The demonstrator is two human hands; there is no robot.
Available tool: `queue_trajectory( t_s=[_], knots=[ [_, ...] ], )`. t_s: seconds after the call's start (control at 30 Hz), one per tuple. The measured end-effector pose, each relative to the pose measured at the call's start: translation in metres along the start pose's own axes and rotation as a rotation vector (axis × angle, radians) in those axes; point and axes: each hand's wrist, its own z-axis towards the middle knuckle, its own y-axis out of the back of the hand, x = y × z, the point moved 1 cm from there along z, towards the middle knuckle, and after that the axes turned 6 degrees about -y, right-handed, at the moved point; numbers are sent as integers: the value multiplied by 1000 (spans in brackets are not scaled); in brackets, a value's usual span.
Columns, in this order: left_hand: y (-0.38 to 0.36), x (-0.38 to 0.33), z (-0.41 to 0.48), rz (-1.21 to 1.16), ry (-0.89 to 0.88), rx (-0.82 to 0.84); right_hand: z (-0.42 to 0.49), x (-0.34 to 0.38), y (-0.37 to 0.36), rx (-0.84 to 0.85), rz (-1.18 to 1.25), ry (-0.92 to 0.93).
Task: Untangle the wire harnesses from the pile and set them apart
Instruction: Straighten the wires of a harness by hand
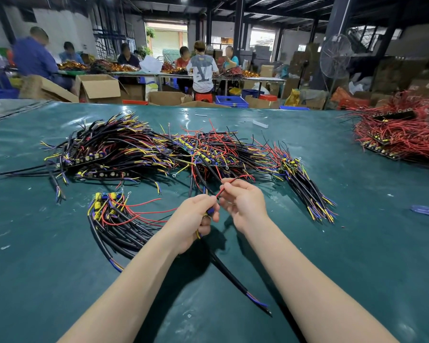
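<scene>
A big tangled pile of wire harnesses (159, 149), black cables with red, yellow and blue leads, spreads across the middle of the green table (357, 243). My left hand (196, 219) grips one harness (235, 280) by its blue and yellow component end; its black cable trails toward me. My right hand (243, 201) pinches a thin red wire (229, 184) that runs up toward the pile. A smaller separated bunch of harnesses (117, 219) lies left of my hands. Another bunch (307, 189) fans out to the right.
A heap of red wires on black strips (401, 134) sits at the table's far right. A blue and red tool (425, 211) lies by the right edge. Several people work at tables behind, among cardboard boxes (99, 87), crates and a standing fan (336, 59).
</scene>
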Motion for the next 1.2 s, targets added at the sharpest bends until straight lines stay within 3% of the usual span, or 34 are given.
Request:
queue_trajectory(
  t_s=[0.17, 0.33, 0.6, 0.97, 1.2],
  knots=[
    [-1, -2, -3, 83, 56, 28, 6, 7, 10, -87, 20, 161],
    [-2, -1, -5, 236, 39, 3, 11, 10, 19, -134, -11, 190],
    [2, 2, -5, 252, 59, -4, 15, 14, 23, -132, -112, 327],
    [2, 2, -5, 195, 37, -17, 17, 21, 24, 98, 273, 43],
    [2, 4, -5, 201, 16, -16, 17, 15, 24, -10, 465, -176]
  ],
)
